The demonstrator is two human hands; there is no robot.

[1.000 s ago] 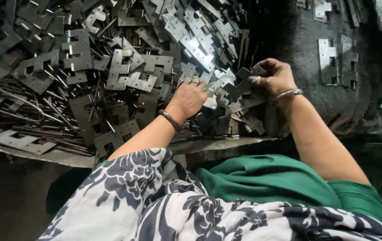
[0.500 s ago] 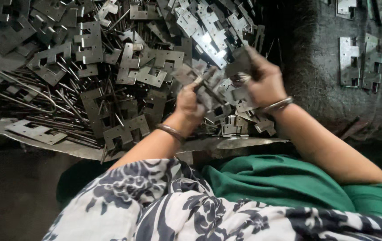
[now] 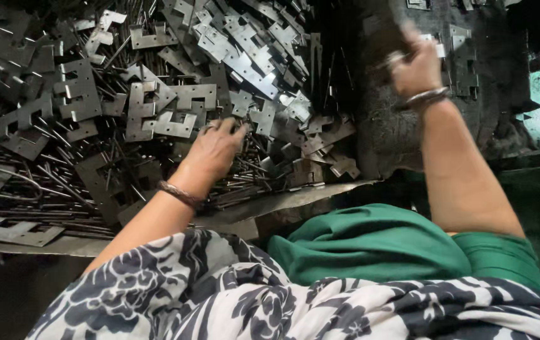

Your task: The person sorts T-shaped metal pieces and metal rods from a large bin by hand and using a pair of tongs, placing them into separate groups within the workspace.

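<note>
Closest to the camera there's a lap in green cloth (image 3: 377, 252) with a black-and-white floral wrap (image 3: 270, 302) over it, both forearms stretching out from there. The left hand (image 3: 214, 150) is palm down in the pile of metal hinge plates (image 3: 163, 107), fingers (image 3: 235, 133) spread loosely over thin steel rods (image 3: 49, 182) and plates, touching but not clamped on any one piece as far as I can see. A bangle (image 3: 180, 194) sits on that wrist.

Those plates look like stamped sheet steel: stiff, not heavy singly, with notched edges that probably bite, so I'd pinch one by a flat face rather than the cut-outs. They're tangled with the rods, so they'd likely snag on lifting.

Farther out, the right hand (image 3: 416, 63) is raised over the dark surface (image 3: 396, 145), blurred. It seems curled around something dark, but I can't tell what, or how tightly. A few finished plates (image 3: 462, 60) lie just beyond it.
</note>
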